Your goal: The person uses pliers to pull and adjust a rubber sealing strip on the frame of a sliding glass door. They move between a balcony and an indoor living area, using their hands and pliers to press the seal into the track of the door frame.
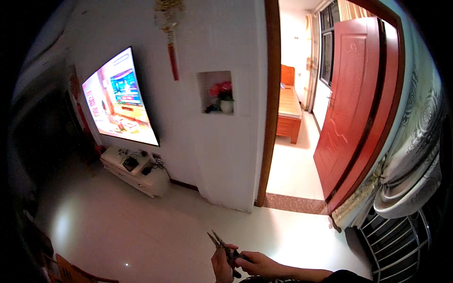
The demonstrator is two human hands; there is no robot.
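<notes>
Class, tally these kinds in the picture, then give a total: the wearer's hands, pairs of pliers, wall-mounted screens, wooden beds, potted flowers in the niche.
Hands: 2 (left hand, right hand)
Pliers: 1
Wall-mounted screen: 1
Wooden bed: 1
Potted flowers: 1
Total: 6

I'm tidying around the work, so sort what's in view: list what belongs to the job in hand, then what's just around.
In hand:
- long-nosed pliers, gripped by the left hand
- right hand, close against them

Just around:
- lit television
- white cabinet
- pink flowers
- red door
</notes>
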